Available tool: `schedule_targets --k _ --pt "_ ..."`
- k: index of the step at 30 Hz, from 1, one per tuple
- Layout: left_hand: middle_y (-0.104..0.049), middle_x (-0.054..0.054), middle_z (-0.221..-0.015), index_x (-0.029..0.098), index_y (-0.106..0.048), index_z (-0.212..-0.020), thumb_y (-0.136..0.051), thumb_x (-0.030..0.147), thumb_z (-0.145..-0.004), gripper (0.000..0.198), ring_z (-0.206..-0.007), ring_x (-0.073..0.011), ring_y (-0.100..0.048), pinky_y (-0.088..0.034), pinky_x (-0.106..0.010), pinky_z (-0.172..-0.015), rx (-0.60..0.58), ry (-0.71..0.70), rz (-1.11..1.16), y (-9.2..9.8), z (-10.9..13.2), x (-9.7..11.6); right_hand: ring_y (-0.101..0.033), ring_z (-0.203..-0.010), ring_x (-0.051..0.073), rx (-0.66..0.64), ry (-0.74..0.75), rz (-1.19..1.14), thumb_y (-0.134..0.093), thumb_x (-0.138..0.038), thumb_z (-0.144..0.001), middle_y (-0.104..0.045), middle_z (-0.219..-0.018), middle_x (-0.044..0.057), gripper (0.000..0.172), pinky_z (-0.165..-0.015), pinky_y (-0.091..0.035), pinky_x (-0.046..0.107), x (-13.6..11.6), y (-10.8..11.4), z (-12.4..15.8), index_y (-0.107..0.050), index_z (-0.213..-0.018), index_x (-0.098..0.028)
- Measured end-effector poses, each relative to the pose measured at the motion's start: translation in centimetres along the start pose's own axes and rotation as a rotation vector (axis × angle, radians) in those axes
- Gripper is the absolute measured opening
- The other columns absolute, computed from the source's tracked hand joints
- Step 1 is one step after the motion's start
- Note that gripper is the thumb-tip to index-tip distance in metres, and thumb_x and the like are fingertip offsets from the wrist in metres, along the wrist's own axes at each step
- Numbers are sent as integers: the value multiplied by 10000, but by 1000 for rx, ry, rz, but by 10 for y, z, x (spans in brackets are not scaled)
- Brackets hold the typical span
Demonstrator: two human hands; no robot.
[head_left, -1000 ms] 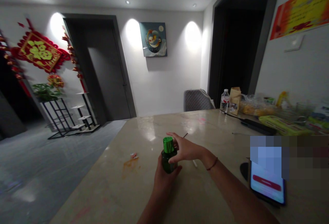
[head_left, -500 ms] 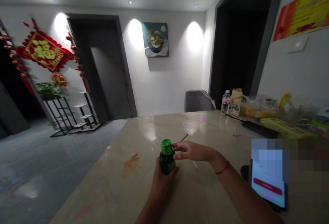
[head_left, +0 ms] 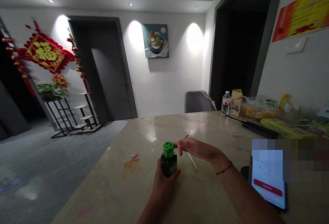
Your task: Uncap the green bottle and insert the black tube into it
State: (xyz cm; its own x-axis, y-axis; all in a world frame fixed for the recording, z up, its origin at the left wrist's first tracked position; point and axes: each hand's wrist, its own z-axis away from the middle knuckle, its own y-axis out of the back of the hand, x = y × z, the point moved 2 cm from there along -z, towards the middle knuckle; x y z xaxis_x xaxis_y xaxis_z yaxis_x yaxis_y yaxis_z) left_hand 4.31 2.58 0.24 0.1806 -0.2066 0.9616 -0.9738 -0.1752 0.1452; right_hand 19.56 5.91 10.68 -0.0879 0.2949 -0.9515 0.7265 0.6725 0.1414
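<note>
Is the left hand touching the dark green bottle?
Touching: the head view shows the left hand gripping the lower part of the dark green bottle.

The bottle (head_left: 169,165) in the left hand (head_left: 162,189) looks like shiny dark glass, with a bumpy green plastic cap (head_left: 168,149) on top. Below the hand, the stone table (head_left: 115,183) is smooth and glossy.

Nothing legible. Gold characters on the red wall hanging (head_left: 45,52) are too blurred to read; red lettering on the yellow poster (head_left: 300,14) likewise. The phone (head_left: 268,186) shows a red button (head_left: 267,187), wording unreadable. The green-capped bottle (head_left: 172,165) has a label too dark to read.
</note>
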Motion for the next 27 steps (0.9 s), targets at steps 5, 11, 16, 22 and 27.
schedule_targets --k 5,11,16,22,27 --pt "-573 -125 -1114 150 -426 -1118 -694 260 -563 626 -1039 -244 -532 -357 -380 -942 -55 24 -15 -6 6 2 -551 -541 140 98 -122 149 -325 -610 -809 -507 -442 -5 554 -734 -431 346 2 22 6 -422 -472 -182" --pt "-587 -107 -1105 166 -433 -1134 -690 287 -578 624 -1038 -244 -542 -372 -375 -929 -74 -2 -2 -10 7 2 -581 -850 175 281 -82 193 -519 -608 -707 -624 -868 66 484 -823 -420 329 6 12 -1 -565 -860 -151" --pt "-578 -111 -1117 177 -424 -1125 -695 293 -575 624 -1042 -248 -541 -378 -386 -924 -13 -2 12 -4 3 1 -558 -1034 207 134 -189 85 -497 -552 -764 -634 -990 113 708 -976 -320 387 6 7 1 -340 -1291 -106" --pt "-584 -118 -1103 168 -432 -1117 -716 319 -550 652 -1034 -252 -547 -391 -377 -911 12 8 26 -4 4 2 -573 -1014 229 343 -162 94 -481 -536 -781 -658 -966 122 659 -948 -348 437 12 15 -3 -365 -1282 -125" --pt "-580 -108 -1109 173 -429 -1107 -703 323 -569 621 -1027 -242 -552 -396 -373 -913 25 -2 9 -2 3 3 -539 -1072 212 162 -159 -3 -472 -535 -789 -604 -1094 139 696 -981 -328 410 7 8 -2 -313 -1317 -112"
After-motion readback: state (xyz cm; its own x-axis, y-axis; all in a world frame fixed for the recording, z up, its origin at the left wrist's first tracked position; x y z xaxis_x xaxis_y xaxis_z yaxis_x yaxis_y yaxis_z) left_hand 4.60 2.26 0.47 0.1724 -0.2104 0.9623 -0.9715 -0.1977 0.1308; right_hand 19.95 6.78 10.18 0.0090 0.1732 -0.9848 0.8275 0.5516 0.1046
